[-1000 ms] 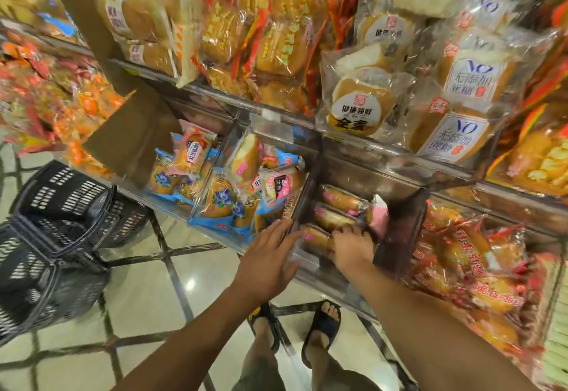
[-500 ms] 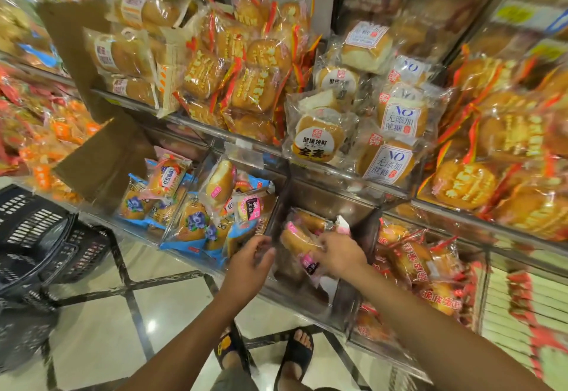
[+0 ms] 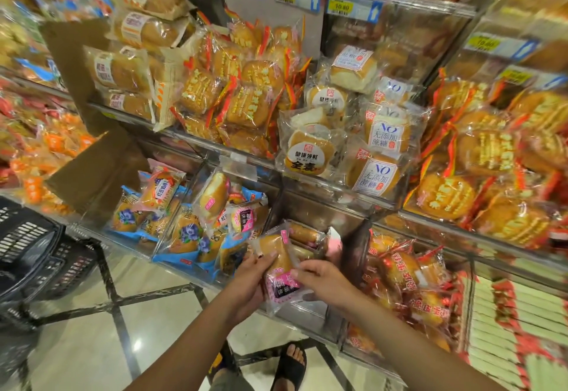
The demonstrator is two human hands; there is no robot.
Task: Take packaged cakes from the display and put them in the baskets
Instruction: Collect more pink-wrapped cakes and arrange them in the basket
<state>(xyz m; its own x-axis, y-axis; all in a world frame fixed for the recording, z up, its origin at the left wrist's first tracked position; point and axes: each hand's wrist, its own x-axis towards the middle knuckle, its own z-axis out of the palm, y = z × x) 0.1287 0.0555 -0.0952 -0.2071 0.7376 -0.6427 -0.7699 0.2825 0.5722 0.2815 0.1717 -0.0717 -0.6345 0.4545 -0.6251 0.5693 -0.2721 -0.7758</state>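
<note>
A packaged cake (image 3: 278, 263) in a clear wrapper with a pink and black label sits between both hands in front of the lower display bin (image 3: 310, 238). My left hand (image 3: 250, 280) grips its left side with fingers over the top. On the wrapper's right edge, my right hand (image 3: 322, 278) pinches it. More cakes of the same kind lie in the bin behind. Two black plastic baskets (image 3: 33, 255) stand on the floor at the far left, stacked at an angle.
Shelves packed with wrapped breads and cakes (image 3: 310, 153) fill the upper and right view. Blue-wrapped cakes (image 3: 187, 233) fill the bin to the left. A brown cardboard flap (image 3: 95, 172) juts out above the baskets. My sandalled feet (image 3: 290, 363) stand on glossy tiled floor.
My right hand lifted a cake out of the bin and drew it toward me. My left hand came across and took hold of it too. The camera tilted upward.
</note>
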